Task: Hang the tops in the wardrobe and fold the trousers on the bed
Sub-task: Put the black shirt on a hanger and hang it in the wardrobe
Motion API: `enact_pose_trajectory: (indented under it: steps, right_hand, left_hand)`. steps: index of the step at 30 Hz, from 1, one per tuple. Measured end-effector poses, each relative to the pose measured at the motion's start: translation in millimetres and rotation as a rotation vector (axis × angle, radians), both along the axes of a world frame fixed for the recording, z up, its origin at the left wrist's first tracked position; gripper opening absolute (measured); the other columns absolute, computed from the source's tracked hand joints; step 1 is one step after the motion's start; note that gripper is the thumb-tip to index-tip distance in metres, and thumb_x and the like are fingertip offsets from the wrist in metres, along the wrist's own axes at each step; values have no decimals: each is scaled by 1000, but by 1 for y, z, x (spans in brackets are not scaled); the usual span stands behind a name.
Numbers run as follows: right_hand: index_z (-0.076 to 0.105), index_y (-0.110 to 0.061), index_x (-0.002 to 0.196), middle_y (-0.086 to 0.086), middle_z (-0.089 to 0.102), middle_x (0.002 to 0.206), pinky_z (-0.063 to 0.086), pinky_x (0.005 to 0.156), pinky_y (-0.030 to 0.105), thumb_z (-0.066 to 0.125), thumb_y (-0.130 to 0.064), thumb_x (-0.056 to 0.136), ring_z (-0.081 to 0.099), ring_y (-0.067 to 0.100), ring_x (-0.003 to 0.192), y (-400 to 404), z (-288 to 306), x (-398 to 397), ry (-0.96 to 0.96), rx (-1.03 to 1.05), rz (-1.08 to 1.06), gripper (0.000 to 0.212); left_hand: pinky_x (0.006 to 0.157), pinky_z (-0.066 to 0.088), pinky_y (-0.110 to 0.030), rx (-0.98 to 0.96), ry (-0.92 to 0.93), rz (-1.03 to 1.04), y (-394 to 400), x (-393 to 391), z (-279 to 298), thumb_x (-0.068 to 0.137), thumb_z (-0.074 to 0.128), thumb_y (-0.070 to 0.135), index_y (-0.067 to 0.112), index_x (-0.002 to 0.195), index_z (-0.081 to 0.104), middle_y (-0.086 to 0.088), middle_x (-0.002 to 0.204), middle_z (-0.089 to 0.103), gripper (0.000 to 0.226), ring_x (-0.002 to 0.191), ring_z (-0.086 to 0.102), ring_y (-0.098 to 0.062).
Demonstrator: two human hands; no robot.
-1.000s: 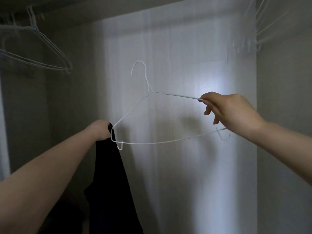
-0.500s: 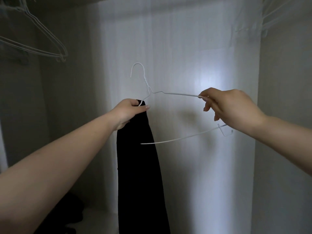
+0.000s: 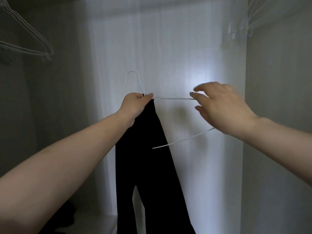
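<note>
- Head view, hands: my left hand (image 3: 136, 103) is curled tight at the neck of the white wire hanger (image 3: 175, 98), pinching the top edge of the black garment (image 3: 150, 166) against the wire just below the hook. My right hand (image 3: 222, 107) sits at the hanger's right shoulder with fingers spread and loosely bent; the upper wire runs to its fingertips, but motion blur prevents me from confirming a grip, so I record contact only.
- Head view, task item: the black garment hangs straight down from my left hand, long axis vertical, lower end out of frame. It lies on the left half of the hanger, covering that side; the right shoulder wire and right part of the bottom bar are bare.
- Head view, deciding relation: the hanger's long axis lies left to right between my hands, hook uppermost. The garment is at my left hand and well apart from my right. I judge the next move calls for drawing the cloth rightward along the wire, for which the right hand is the free one.
- Head view, surroundings: the wardrobe back panel (image 3: 160, 48) stands directly behind. Spare wire hangers (image 3: 30, 41) hang upper left, and another cluster of hangers (image 3: 249, 19) upper right. The rail itself is not visible.
</note>
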State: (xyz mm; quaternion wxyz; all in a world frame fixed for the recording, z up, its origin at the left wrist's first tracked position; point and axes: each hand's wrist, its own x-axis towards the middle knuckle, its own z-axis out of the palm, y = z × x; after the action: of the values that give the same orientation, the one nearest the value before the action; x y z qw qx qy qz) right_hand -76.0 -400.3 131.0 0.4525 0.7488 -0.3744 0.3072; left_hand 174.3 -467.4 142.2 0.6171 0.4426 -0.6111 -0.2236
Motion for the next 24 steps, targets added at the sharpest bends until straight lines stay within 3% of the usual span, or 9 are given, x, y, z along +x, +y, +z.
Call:
enact_pose_trajectory:
  steps: [2, 5, 7, 9, 11, 14, 16, 20, 24]
  right_hand:
    - [66, 3, 112, 22, 62, 121, 48, 87, 50, 66, -9, 77, 61, 40, 110, 4, -10, 12, 134, -126, 169, 37]
    - [70, -2, 106, 15, 67, 114, 56, 68, 38, 65, -12, 76, 68, 32, 86, 5, -45, 41, 387, 24, 381, 32]
    - [59, -8, 127, 10, 56, 132, 55, 70, 36, 55, -23, 86, 65, 30, 95, 1, -73, 59, 442, 278, 297, 43]
    - [30, -17, 147, 6, 30, 152, 52, 83, 40, 45, -34, 95, 56, 30, 112, -11, -96, 68, 454, 483, 111, 57]
    - [17, -20, 150, 8, 23, 153, 50, 85, 43, 43, -39, 96, 53, 32, 113, -22, -111, 74, 458, 566, 34, 63]
    - [25, -15, 147, 11, 31, 146, 49, 87, 42, 47, -42, 95, 50, 32, 113, -31, -123, 72, 437, 569, 20, 62]
    - [37, -12, 139, 11, 22, 151, 47, 86, 39, 51, -39, 93, 49, 30, 115, -33, -130, 66, 418, 587, 44, 55]
    - [50, -7, 120, 8, 5, 159, 41, 64, 33, 52, -28, 92, 57, 28, 101, -35, -141, 59, 337, 633, 66, 35]
    - [50, -8, 119, 9, 40, 140, 47, 66, 36, 41, -15, 97, 59, 29, 97, -40, -146, 63, 348, 599, 5, 25]
  left_hand:
    - [59, 27, -29, -3, -5, -3, 0, -8, 1, 87, 67, 32, 22, 54, 26, -5, 61, 25, 53, 54, 29, -21]
    - [49, 17, -28, -27, -52, 18, 1, -22, 4, 87, 65, 32, 23, 52, 25, 2, 52, 22, 55, 44, 24, -14]
    - [49, 18, -28, -39, -76, 24, 3, -31, 8, 88, 65, 32, 23, 52, 26, 3, 51, 24, 53, 44, 26, -13]
    - [47, 19, -24, -43, -86, 24, 6, -36, 11, 89, 63, 31, 22, 52, 26, 6, 47, 26, 53, 42, 27, -11]
    - [46, 18, -24, -49, -95, 37, 8, -37, 12, 89, 63, 30, 22, 52, 25, 7, 45, 24, 54, 39, 24, -10]
    - [49, 19, -27, -49, -74, 58, 11, -32, 13, 90, 62, 29, 22, 52, 24, 5, 48, 23, 54, 43, 24, -12]
    - [50, 19, -27, -46, -43, 69, 11, -24, 13, 90, 62, 28, 22, 52, 23, 6, 48, 22, 55, 44, 23, -13]
    - [58, 21, -31, -52, 9, 69, 12, -13, 14, 90, 62, 29, 22, 55, 24, -1, 57, 21, 51, 55, 25, -19]
    - [51, 19, -28, -67, -20, 94, 10, -11, 14, 90, 61, 29, 23, 53, 23, 3, 52, 20, 53, 47, 22, -16]
